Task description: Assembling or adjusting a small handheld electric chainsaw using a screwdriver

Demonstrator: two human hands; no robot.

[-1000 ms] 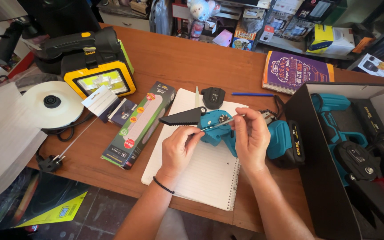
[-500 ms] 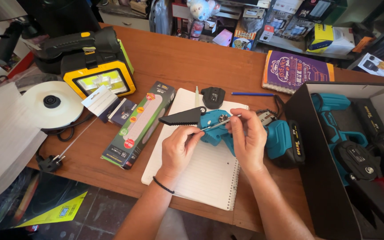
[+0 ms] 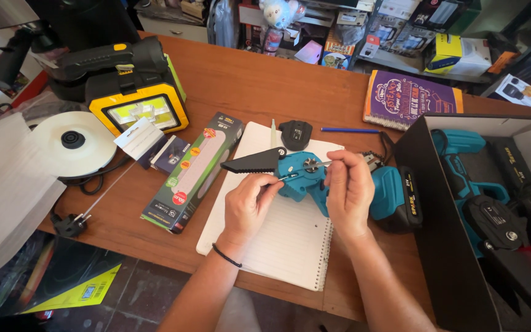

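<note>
A teal cordless mini saw (image 3: 302, 178) with a black toothed bar cover (image 3: 253, 163) and a teal battery (image 3: 394, 197) lies on an open spiral notebook (image 3: 284, 252). My left hand (image 3: 247, 206) pinches the saw's teal body at its lower left edge. My right hand (image 3: 348, 187) is closed on a thin metal tool (image 3: 319, 164), whose tip rests at the round nut in the middle of the saw body. The rest of the saw's handle is hidden under my right hand.
A black small part (image 3: 295, 134) and a blue pen (image 3: 348, 130) lie behind the notebook. A long green-grey box (image 3: 195, 172), a yellow work light (image 3: 139, 107) and a white spool (image 3: 72, 142) sit left. An open black case (image 3: 431, 203) with another teal tool (image 3: 462, 160) stands right.
</note>
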